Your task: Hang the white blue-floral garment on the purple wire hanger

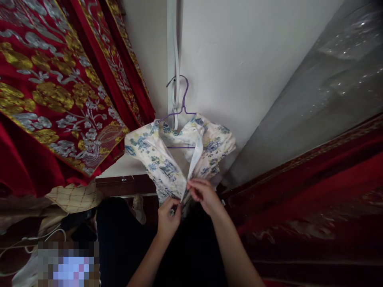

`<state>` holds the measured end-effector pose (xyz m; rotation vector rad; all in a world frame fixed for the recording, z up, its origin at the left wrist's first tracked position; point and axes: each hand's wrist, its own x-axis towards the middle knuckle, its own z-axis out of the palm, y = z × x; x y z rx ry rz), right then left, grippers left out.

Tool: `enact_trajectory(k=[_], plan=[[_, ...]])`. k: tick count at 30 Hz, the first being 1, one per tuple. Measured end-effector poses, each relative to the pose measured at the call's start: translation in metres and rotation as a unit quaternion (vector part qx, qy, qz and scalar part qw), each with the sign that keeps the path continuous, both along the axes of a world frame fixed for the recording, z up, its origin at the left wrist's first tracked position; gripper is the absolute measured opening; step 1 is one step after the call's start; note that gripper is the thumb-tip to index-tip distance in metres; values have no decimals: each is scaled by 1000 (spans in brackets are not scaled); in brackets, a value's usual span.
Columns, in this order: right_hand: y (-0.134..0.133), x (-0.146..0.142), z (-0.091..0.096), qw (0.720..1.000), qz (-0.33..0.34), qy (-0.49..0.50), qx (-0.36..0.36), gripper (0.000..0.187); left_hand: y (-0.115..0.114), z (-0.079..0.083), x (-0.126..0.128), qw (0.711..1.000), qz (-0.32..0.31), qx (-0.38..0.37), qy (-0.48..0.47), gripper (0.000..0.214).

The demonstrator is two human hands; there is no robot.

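Observation:
A white garment with blue and yellow flowers (158, 153) hangs on a purple wire hanger (183, 104) against a white wall. Its front opening runs down to where both my hands meet. My left hand (168, 217) is closed in a pinch on the lower left edge of the opening. My right hand (204, 195) pinches the right edge just beside it. Something small and dark lies between my fingers; I cannot make out what it is.
A red garment with gold and silver embroidery (50, 87) hangs at the left. Clear plastic covers (329, 87) and red fabric (314, 191) fill the right. A white strap (172, 48) hangs down the wall. Dark cloth lies below my arms.

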<state>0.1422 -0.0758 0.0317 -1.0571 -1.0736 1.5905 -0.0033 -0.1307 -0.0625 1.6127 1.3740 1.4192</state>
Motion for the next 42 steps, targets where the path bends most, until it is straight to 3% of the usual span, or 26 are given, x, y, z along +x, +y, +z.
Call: enact_trajectory(k=[6,8,12,14,17,21,23,25,27,30,33,35,37,39,42], plan=[[48,-2,104,986,-52,56,150,29,5,-11,6,1000,20,-3,-22,21],[57,-5,130,980,-60,65,179,29,9,-16,4,999,28,-6,-29,23],[61,-16,148,974,-59,45,212,29,23,-19,-12,998,38,-19,-45,24],[58,-22,144,972,-53,44,225,28,35,-7,-22,998,39,-19,-50,21],[54,-28,137,969,-56,33,237,25,57,43,-36,997,32,37,-55,22],[50,-31,142,962,-62,-1,266,24,88,152,-39,970,45,237,-40,27],[48,-32,147,954,-60,-16,293,25,100,199,-35,953,13,302,-14,33],[50,-32,149,944,-75,-26,321,26,107,231,-29,948,-19,313,46,27],[54,-32,144,933,-108,-41,341,26,111,245,-25,944,-32,310,108,20],[62,-31,124,917,-151,-94,356,26,113,248,-29,927,-2,338,163,18],[63,-28,92,919,-138,-146,339,24,118,242,-53,918,101,368,106,17],[56,-26,71,933,-126,-140,306,24,124,235,-80,920,162,357,-21,17],[44,-23,54,950,-125,-109,266,25,132,222,-112,914,175,304,-203,16],[32,-22,44,961,-119,-87,232,26,139,203,-141,890,152,219,-371,15],[15,-24,36,969,-93,-90,208,27,145,165,-166,830,149,102,-528,12]])
